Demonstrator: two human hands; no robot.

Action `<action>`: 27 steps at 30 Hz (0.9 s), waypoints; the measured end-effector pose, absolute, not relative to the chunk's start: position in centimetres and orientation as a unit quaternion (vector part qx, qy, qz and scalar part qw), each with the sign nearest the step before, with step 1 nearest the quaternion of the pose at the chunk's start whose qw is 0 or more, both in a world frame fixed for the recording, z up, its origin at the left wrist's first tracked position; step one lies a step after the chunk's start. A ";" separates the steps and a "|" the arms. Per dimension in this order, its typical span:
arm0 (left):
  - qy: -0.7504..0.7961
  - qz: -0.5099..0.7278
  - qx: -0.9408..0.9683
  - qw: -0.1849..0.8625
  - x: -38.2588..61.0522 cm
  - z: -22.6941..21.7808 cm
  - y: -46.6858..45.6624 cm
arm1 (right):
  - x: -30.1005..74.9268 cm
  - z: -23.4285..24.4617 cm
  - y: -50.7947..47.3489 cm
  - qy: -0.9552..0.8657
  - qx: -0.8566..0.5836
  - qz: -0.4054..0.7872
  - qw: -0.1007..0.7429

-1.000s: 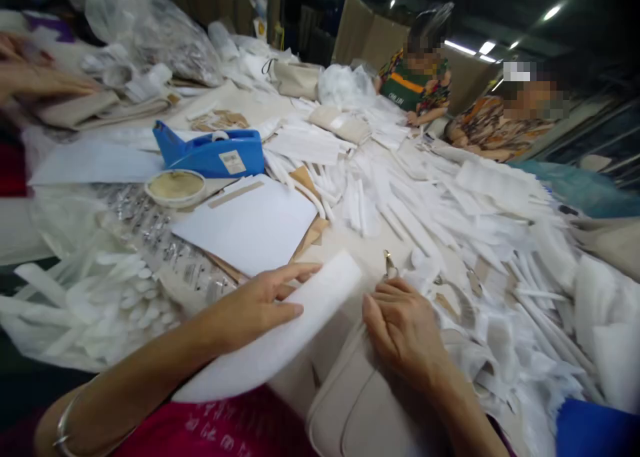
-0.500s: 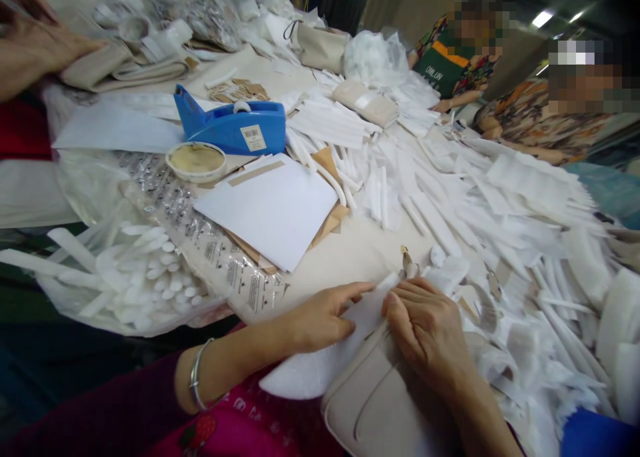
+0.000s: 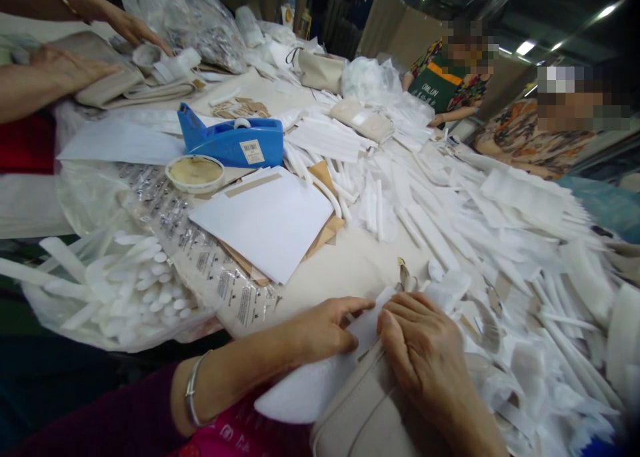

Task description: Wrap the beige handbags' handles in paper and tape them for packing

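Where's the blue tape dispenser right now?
Head view: the dispenser is left of centre on the table, just behind the round dish and white sheet.

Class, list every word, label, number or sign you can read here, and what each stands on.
"OML", ending unclear: green apron; smaller line beneath, too blurred.
Barcode label on the blue tape dispenser: print too small.
Clear plastic packaging: print too small.
Pink garment: pale characters, partly hidden, unreadable.
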State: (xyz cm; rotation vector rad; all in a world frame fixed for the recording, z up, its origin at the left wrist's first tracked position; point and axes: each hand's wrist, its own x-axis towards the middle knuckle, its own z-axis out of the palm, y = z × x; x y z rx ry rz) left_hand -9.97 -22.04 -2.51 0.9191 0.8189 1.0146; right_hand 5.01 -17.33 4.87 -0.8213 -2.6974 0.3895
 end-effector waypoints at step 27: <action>0.501 0.390 0.646 0.423 -13.2 -1.7 -26.7 | 4.2 3.9 -15.9 -0.930 -0.330 0.159 0.036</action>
